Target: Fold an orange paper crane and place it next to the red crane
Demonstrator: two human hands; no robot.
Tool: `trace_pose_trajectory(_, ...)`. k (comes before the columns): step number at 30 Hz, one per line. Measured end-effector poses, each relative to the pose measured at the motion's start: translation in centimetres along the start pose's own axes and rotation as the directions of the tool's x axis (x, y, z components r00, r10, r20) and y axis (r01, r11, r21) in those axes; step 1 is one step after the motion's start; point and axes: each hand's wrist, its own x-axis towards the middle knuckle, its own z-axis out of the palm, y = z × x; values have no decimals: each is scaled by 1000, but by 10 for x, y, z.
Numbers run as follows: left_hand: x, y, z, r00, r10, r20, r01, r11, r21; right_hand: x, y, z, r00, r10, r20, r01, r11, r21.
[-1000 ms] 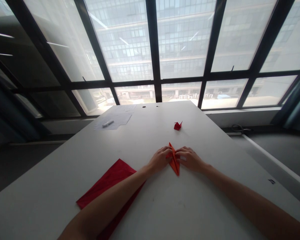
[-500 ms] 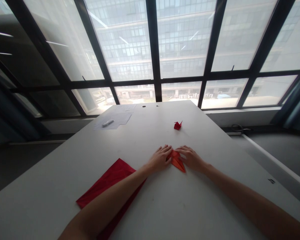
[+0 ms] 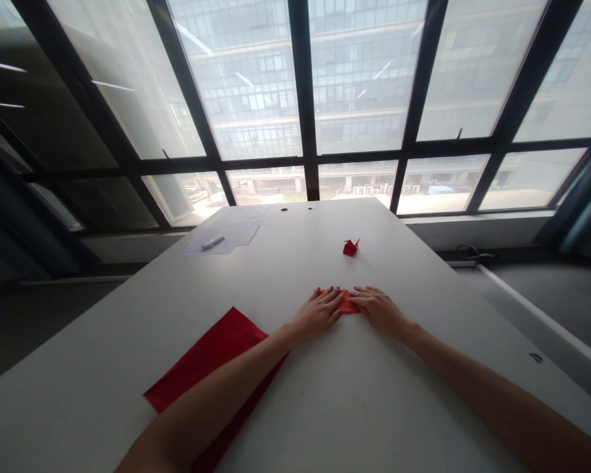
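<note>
A folded piece of orange paper point(image 3: 346, 303) lies on the white table, mostly covered by my two hands. My left hand point(image 3: 321, 312) rests flat over its left part, fingers extended and slightly spread. From the other side, my right hand point(image 3: 378, 307) lies with its fingertips pressed on the paper's right end. Only a small strip of orange shows between the hands. Beneath my left forearm is a stack or sheet of red paper point(image 3: 211, 351), partly hidden by the arm.
A small red folded paper figure point(image 3: 350, 247) stands on the table point(image 3: 285, 269) beyond my hands. White printed sheets point(image 3: 243, 233) with a whitish marker-like object point(image 3: 213, 243) on them lie at the far left. A small dark mark point(image 3: 535, 357) is near the right edge. Large windows rise behind.
The orange paper's long point, which stuck out toward me, no longer shows there; the paper now lies more crosswise. My right fingers have flattened onto it. The red paper shifted slightly left.
</note>
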Motion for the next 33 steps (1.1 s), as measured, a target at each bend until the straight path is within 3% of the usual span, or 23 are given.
trace_pose_trajectory(5, 1, -2, 2, 1000, -27, 9, 26, 999, 28, -3, -20, 3, 997, 82, -7, -83, 992, -97)
trace_pose_trajectory(10, 1, -3, 3, 998, -48, 34, 46, 998, 49, -6, -39, 20, 975, 161, 156, -158, 987, -30)
trace_pose_trajectory(13, 0, -2, 3, 996, -80, 26, 78, 995, 59, -8, -37, 28, 959, 187, 212, -185, 982, -29)
trace_pose_trajectory(18, -2, 0, 5, 977, -214, 6, 212, 972, 103, -9, -33, 30, 942, 264, 209, -259, 965, -52)
trace_pose_trajectory(22, -4, 5, 4, 950, -304, -66, 311, 937, 158, -7, -24, 24, 945, 225, 239, -229, 973, -11)
trace_pose_trajectory(25, -4, 8, 1, 972, -184, -148, 210, 960, 185, -5, -16, 17, 961, 115, 251, -131, 990, 46)
trace_pose_trajectory(28, -3, 5, 1, 994, -44, -99, 59, 986, 157, -5, -12, 11, 967, 33, 253, -57, 994, 90)
trace_pose_trajectory(33, -1, -5, 7, 999, -48, 12, 48, 997, 64, -6, -14, 10, 961, 39, 273, -63, 995, 78)
